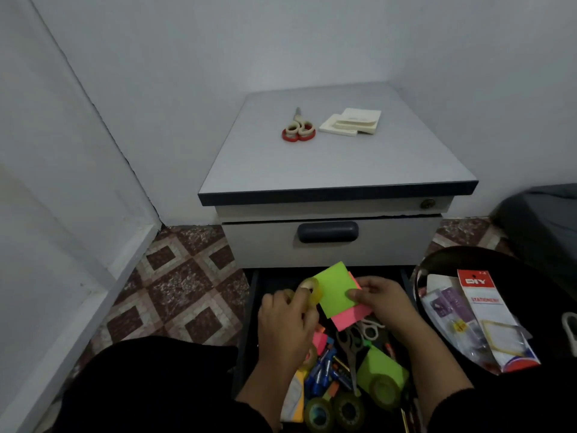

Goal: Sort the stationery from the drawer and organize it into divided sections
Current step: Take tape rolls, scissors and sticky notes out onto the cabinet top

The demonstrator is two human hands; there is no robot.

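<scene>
Over the open drawer (254,295):
Left hand (282,320): grips a clear tape roll (310,292).
Right hand (385,300): pinches green and pink sticky notes (335,290).
Tabletop (337,160): scissors (298,128) beside white pads (351,121), front edge bare.

Both forearms enter from the bottom edge in black sleeves and meet at lower centre. Left hand (285,320), back to the camera, fingers curled, grips a clear tape roll (310,292) at its upper right. Right hand (385,303), just right of it, thumb on top, pinches green and pink sticky-note pads (335,289). Hands close, not touching.
</scene>
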